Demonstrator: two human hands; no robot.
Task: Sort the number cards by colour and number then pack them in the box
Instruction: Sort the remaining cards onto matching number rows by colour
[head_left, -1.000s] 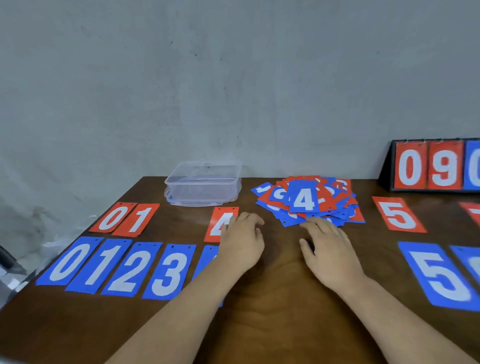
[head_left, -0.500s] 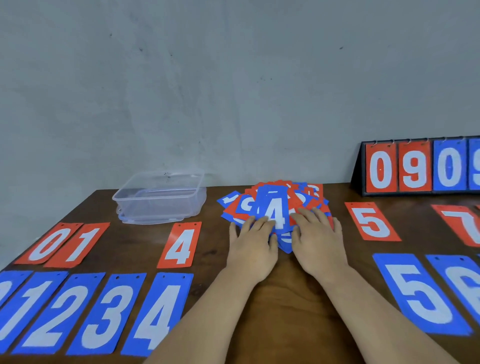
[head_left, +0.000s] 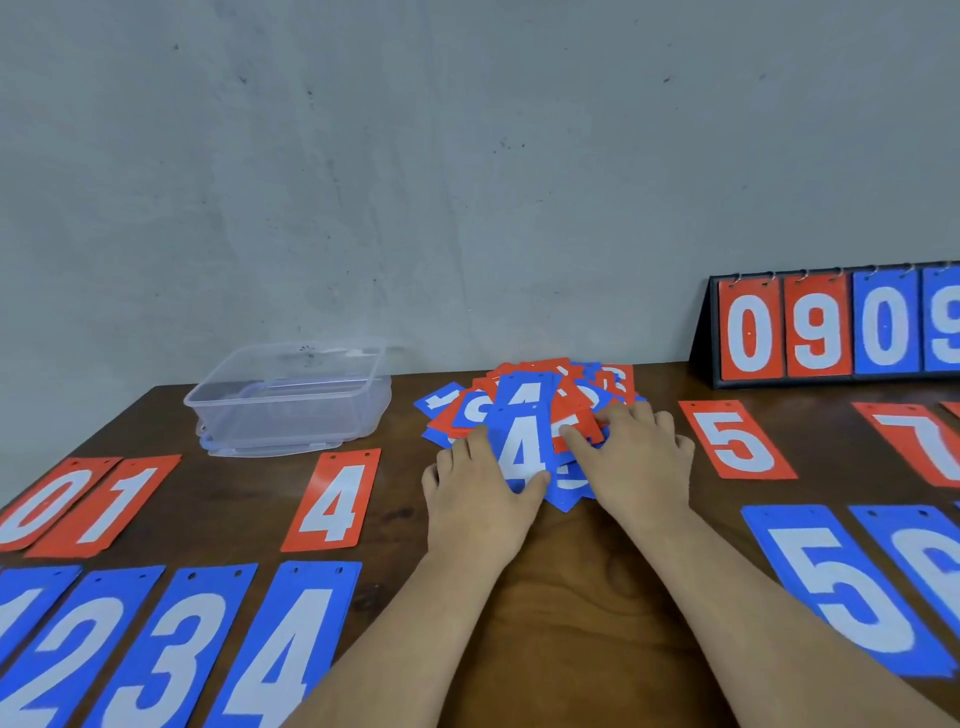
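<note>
Four blue cards, near left: blue 1 (head_left: 21, 623), blue 2 (head_left: 78, 660), blue 3 (head_left: 176, 654) and blue 4 (head_left: 280, 660) lie face up, side by side in a row on the surface (head_left: 571, 597). Blue 1 is cut by the frame edge.
Near right: blue 5 (head_left: 841, 587) and blue 6 (head_left: 930, 566) lie face up, side by side. Blue 6 is partly out of frame.
Red row, left: red 0 (head_left: 41, 504) and red 1 (head_left: 111, 504) have their edges touching. Red 4 (head_left: 335, 501) lies apart to their right, just behind blue 4.
Left hand (head_left: 478, 499): palm down at the pile's near-left edge. Fingers are loosely bent along the left edge of the front blue 4, with the thumb across its lower end. Pinched or only pressed: cannot tell.
Right hand (head_left: 639, 457): palm down, fingers relaxed on the pile's right part, index tip on a red card. Nothing gripped.
Front blue 4 (head_left: 519, 452): on top of the pile, between the two hands. A second blue 4 shows just behind it.
Pile (head_left: 561, 395): mixed red and blue cards, fanned, mid-surface.
Red row, right: red 5 (head_left: 735, 439) lies just beside the right hand. Red 7 (head_left: 924, 441) lies further right, cut by the frame.
Box (head_left: 291, 415): clear plastic, open top, left of the pile, behind red 4.
Scoreboard (head_left: 831, 332): black stand, far right, showing red 0, red 9, blue 0, then a blue digit cut off.
Wall (head_left: 415, 182): grey, behind the surface.
</note>
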